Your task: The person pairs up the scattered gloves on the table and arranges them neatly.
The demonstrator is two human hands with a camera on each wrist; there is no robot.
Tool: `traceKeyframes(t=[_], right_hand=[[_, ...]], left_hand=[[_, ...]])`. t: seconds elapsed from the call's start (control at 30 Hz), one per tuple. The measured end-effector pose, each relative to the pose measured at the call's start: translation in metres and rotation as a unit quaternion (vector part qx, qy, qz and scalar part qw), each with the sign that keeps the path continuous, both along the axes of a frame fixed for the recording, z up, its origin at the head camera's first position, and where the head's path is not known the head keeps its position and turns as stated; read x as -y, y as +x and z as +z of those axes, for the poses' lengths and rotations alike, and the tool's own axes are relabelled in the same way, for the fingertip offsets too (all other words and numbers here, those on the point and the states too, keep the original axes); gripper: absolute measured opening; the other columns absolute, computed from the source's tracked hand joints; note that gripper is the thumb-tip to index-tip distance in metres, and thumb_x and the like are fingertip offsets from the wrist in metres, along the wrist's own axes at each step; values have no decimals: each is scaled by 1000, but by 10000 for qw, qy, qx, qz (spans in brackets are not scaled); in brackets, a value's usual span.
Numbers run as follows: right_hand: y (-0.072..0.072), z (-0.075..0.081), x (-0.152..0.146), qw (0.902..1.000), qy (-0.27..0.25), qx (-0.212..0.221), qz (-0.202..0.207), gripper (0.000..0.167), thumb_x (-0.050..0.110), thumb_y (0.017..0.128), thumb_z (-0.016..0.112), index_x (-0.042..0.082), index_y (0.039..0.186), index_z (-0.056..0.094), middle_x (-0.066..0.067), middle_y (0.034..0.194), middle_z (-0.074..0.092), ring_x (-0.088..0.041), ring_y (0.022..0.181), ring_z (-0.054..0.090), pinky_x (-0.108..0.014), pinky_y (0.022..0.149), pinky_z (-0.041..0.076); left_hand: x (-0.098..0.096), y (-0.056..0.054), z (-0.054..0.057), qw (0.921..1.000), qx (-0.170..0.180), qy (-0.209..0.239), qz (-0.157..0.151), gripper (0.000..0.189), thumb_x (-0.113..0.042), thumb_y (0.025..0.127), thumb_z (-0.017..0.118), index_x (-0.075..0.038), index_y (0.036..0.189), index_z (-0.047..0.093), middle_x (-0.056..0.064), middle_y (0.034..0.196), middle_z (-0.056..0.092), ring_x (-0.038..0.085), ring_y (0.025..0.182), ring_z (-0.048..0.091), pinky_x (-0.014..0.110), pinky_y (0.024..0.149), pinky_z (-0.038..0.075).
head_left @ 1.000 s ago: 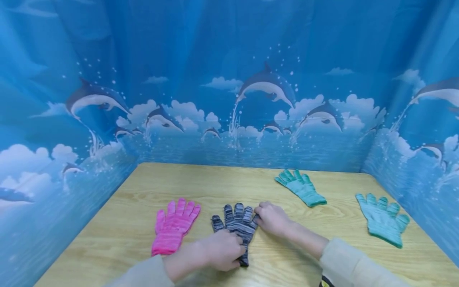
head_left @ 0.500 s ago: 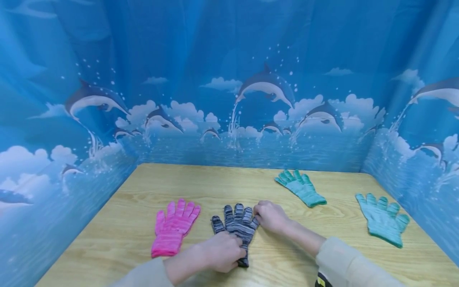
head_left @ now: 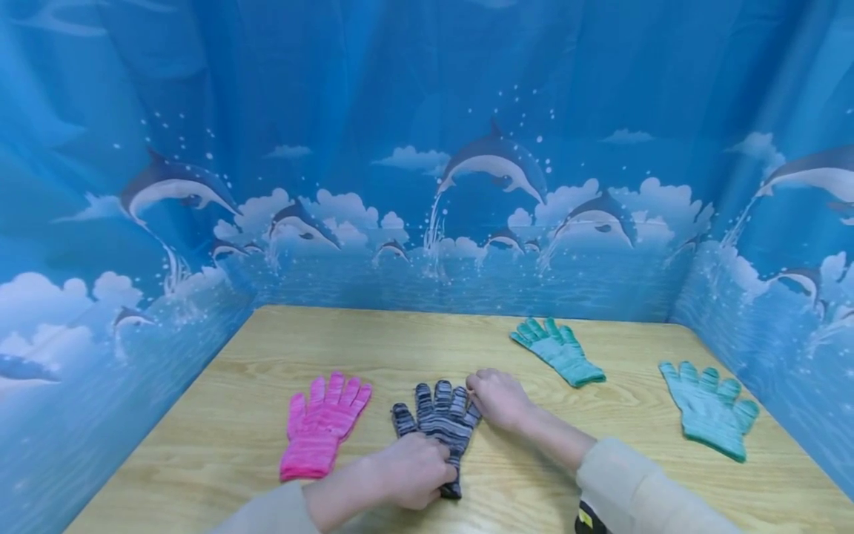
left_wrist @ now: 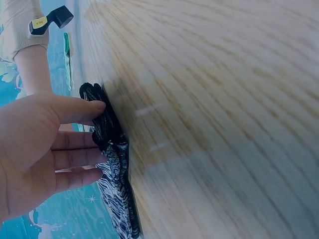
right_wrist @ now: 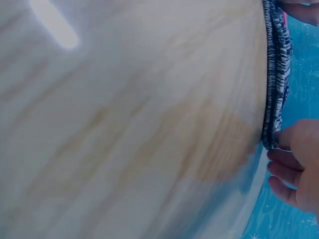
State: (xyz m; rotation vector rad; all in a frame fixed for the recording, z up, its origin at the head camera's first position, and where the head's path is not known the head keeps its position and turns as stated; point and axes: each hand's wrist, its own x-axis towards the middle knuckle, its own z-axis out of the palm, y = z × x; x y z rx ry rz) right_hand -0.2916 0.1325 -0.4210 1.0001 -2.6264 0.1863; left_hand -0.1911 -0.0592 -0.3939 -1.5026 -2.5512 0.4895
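A black-and-grey striped knit glove [head_left: 443, 424] lies palm-flat on the wood-grain table [head_left: 220, 415], its fingers spread toward the far side. My left hand [head_left: 410, 471] is over its lower part, thumb and fingers gripping near the dark cuff [left_wrist: 102, 117]. In the left wrist view the thumb [left_wrist: 82, 107] lies against the cuff and the other fingertips meet the striped knit. At the glove's outermost finger on the right, my right hand [head_left: 500, 400] pinches the tip. The right wrist view shows the glove's edge [right_wrist: 276, 74] low along the tabletop, with thumb and fingers at its end.
A pink glove [head_left: 323, 426] lies just left of the striped one. Two green gloves are on the right: one [head_left: 559, 352] near the back edge, the other [head_left: 710, 408] near the right edge. A blue dolphin-print curtain [head_left: 400, 185] surrounds the table's back and sides.
The right hand and forearm have shifted very slightly left and away at the glove's fingertip. The left hand and all the gloves stay practically where they were.
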Motion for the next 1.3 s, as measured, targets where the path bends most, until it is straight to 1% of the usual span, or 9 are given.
traceKeyframes(t=[0.1,0.23,0.4,0.5,0.63,0.93,1.1,1.23,1.3], right_hand=[[-3,2,5,9999,-104,-31,-106,9,10,80,68,7,87,64,-5,81,59,-22,77,57,-36,63,49],[-7,4,11,9997,-96,169,-151,17,12,78,70,4,93,67,-7,84,60,-25,81,58,-39,68,49],[-10,1,15,9987,-181,478,-86,10,9,77,70,7,87,68,-4,80,59,-23,77,57,-37,66,48],[-12,0,16,9986,-357,384,-6,6,6,77,69,11,80,67,0,77,57,-20,75,56,-35,63,48],[-14,1,17,9985,-516,174,57,6,7,77,70,12,79,67,1,77,57,-20,75,56,-34,63,49],[-14,0,17,9994,-252,252,-32,6,10,78,70,9,84,68,-2,79,61,-21,76,59,-35,65,50],[-16,0,12,9978,-354,236,499,8,8,77,70,9,85,68,-2,83,63,-21,81,58,-34,71,49],[-18,0,9,9951,-169,73,972,6,5,76,69,10,79,69,0,82,63,-18,79,57,-30,71,48],[-19,1,8,9942,-37,0,1078,5,5,76,69,10,77,70,1,81,63,-17,77,56,-30,69,48]], left_hand=[[1,0,0,9999,-81,55,-79,13,-35,75,71,-28,83,65,-11,70,50,4,65,49,20,54,37],[3,0,-1,9997,-124,109,-157,13,-35,74,72,-27,82,65,-11,69,49,3,63,48,20,52,35],[2,0,-3,9996,-143,127,-200,13,-35,74,71,-28,81,64,-11,69,50,4,64,49,21,52,35],[2,0,-3,9995,-199,138,-226,13,-36,73,72,-28,80,64,-11,69,50,4,64,50,21,52,35],[2,0,-4,9993,-248,154,-241,13,-35,73,72,-28,79,63,-11,68,49,4,63,50,21,52,36],[3,0,-4,9993,-222,179,-237,12,-33,73,71,-28,79,63,-11,68,48,4,63,49,21,52,36],[3,0,-3,9994,-210,157,-217,12,-34,73,72,-28,80,63,-11,68,48,4,63,48,20,52,35],[3,0,-2,9995,-176,151,-194,12,-35,74,72,-28,80,64,-11,68,48,3,63,47,20,53,35],[3,0,-1,9995,-157,158,-207,12,-35,74,72,-27,80,64,-11,68,47,3,63,47,20,53,35]])
